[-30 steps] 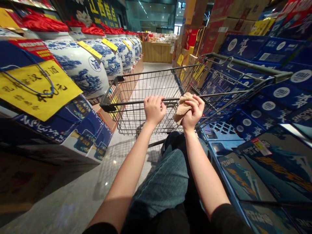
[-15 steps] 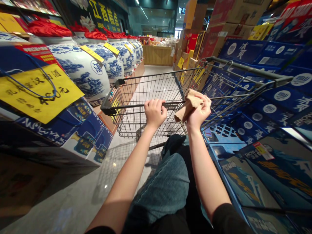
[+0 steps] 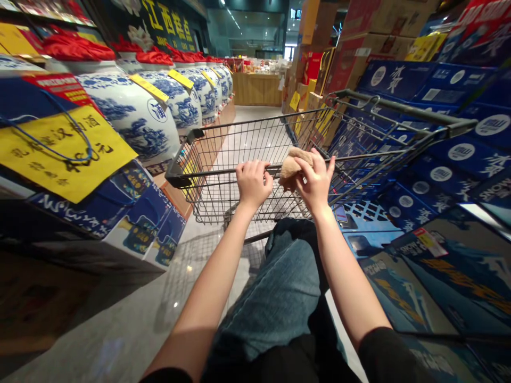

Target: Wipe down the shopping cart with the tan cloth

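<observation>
A wire shopping cart (image 3: 223, 196) stands sideways before me, its long near rim crossing under my hands. My left hand (image 3: 253, 183) is wrapped over that dark rim near its middle. Just to the right, my right hand (image 3: 315, 183) pinches a tan cloth (image 3: 294, 164) between thumb and index finger, with the other fingers lifted. The cloth is bunched over the rim and seems to touch it. The cart's handle (image 3: 435, 121) is at the right end. Wire mesh and the floor beneath show through the basket.
Blue-and-white jars (image 3: 133, 114) with red cloth tops line the left side, behind gift boxes and a yellow price sign (image 3: 66, 151). Stacked blue cartons (image 3: 443, 175) and a blue plastic pallet (image 3: 365, 215) stand close on the right. A wooden counter (image 3: 257, 89) is at the aisle's far end.
My right hand has moved left along the rim with the cloth, towards my left hand, and its outer fingers have spread. My left hand keeps its hold on the rim.
</observation>
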The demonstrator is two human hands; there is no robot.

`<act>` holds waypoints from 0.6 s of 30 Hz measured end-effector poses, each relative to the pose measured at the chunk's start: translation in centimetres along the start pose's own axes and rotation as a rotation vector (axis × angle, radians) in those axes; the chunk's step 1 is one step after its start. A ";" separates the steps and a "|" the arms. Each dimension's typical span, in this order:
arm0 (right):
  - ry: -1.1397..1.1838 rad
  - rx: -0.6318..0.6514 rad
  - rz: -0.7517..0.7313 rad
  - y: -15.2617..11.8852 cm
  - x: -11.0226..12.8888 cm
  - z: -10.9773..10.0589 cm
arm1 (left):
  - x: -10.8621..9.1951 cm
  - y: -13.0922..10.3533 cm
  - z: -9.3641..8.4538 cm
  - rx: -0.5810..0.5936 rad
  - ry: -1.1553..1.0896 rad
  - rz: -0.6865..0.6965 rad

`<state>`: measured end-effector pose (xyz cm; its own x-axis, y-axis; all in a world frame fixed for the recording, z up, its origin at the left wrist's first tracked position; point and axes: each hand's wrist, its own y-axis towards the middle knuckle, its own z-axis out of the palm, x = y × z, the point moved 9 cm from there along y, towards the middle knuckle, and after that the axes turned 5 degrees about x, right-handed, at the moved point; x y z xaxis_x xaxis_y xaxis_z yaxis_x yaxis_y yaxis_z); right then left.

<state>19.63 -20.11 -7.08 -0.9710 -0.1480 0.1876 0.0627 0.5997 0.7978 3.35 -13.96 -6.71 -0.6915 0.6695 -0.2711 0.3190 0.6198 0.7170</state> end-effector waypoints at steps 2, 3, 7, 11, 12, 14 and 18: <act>0.011 -0.101 0.090 0.0 -1.3 -0.6 | -0.1 0.0 0.0 0.002 -0.005 0.002; 0.019 -0.148 0.129 -0.1 -1.4 -0.7 | -0.2 0.0 0.0 0.003 -0.007 0.003; 0.088 -0.129 0.057 0.2 1.9 0.7 | -0.1 0.0 0.0 0.018 -0.004 -0.011; 0.117 -0.069 0.022 0.6 3.0 1.5 | 0.1 0.0 -0.1 0.042 0.002 -0.002; 0.117 -0.096 0.054 0.7 2.4 1.3 | 0.0 -0.1 -0.1 0.043 0.001 0.006; 0.125 -0.161 0.106 0.6 1.0 0.8 | -0.1 -0.1 -0.2 0.040 -0.004 0.018; 0.162 -0.197 0.090 -0.1 0.9 0.8 | -0.1 0.0 -0.2 0.016 -0.003 0.013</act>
<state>18.54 -19.63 -7.43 -0.9110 -0.2345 0.3392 0.2061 0.4535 0.8671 3.29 -14.11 -6.62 -0.6855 0.6786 -0.2639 0.3382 0.6177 0.7100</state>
